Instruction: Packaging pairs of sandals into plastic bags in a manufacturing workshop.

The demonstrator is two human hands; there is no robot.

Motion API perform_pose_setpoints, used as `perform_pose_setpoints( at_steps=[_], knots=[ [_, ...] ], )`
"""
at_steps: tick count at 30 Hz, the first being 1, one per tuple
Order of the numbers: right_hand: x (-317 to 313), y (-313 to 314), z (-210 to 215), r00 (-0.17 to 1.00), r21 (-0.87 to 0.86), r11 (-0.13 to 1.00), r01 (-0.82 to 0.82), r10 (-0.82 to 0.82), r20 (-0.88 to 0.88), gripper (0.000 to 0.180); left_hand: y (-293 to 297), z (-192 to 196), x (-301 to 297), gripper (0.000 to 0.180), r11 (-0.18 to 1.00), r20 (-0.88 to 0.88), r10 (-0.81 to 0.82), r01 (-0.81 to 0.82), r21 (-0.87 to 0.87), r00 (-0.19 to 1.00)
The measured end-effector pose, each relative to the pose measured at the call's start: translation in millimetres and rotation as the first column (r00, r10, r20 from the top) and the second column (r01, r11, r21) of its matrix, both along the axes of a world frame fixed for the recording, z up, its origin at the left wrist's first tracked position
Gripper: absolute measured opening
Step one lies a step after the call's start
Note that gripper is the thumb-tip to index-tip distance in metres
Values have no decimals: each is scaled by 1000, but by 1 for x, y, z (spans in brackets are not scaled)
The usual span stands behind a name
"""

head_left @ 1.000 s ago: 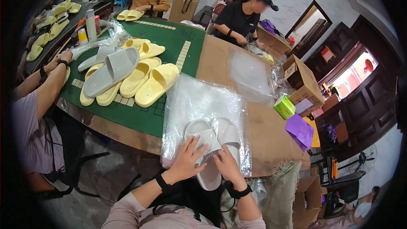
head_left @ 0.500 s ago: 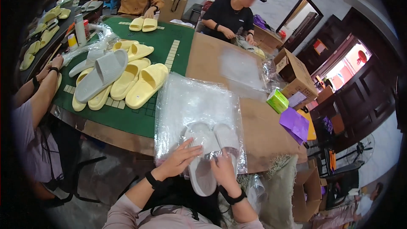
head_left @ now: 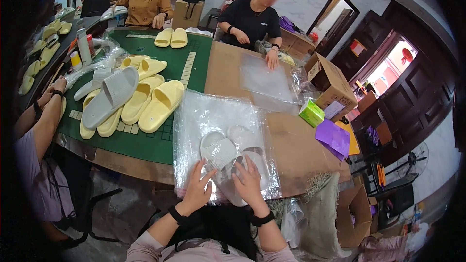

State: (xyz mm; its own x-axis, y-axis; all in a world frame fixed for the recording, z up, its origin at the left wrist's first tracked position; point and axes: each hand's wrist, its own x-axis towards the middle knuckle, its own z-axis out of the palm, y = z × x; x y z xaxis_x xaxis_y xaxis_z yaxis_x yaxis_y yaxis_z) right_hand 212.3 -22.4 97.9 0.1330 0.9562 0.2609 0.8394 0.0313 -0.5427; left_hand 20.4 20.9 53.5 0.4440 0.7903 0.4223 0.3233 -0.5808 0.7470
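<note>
A pair of light grey slippers (head_left: 219, 151) lies on a stack of clear plastic bags (head_left: 194, 116) at the table's front edge. Their toe ends point away from me; whether they are inside the top bag or on it I cannot tell. My left hand (head_left: 198, 185) rests at the lower left of the pair, fingers stretched out against the left slipper. Lying over the slippers' heel part, my right hand (head_left: 248, 183) has its fingers spread. Neither hand is closed around anything. The heels are partly hidden by my hands.
Left of the bags, yellow slippers (head_left: 162, 106) and larger grey slippers (head_left: 110, 98) are heaped on a green mat (head_left: 199, 68). At right are a cardboard box (head_left: 335, 87), a green tissue pack (head_left: 311, 113) and a purple sheet (head_left: 333, 139). Co-workers sit around the table.
The grey slippers have moved forward and left, farther onto the bags. Both my hands followed and their fingers are more spread. The co-worker in black has reached a hand onto the clear sheets.
</note>
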Motion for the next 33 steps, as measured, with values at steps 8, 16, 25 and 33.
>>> perform_pose_setpoints(
  at_steps=[8, 16, 25, 33],
  knots=[
    [50, -53, -27, 1000, -186, 982, -20, 21, 3, 57, -4, -2, 6, 55, 989, 23, 146, -146, -34, 989],
    [9, -40, -7, 986, -212, 968, -134, 109, -123, 62, -4, -5, 5, 69, 990, -288, 41, 0, 141, 957],
    [7, -35, -13, 924, -318, 883, -344, 379, 55, 67, 4, -35, 4, 86, 1000, -146, -15, 16, 7, 989],
    [21, -47, 1, 835, -506, 812, -291, 474, 281, 91, 7, -30, -3, 100, 975, -238, -199, 166, -150, 951]
  ],
)
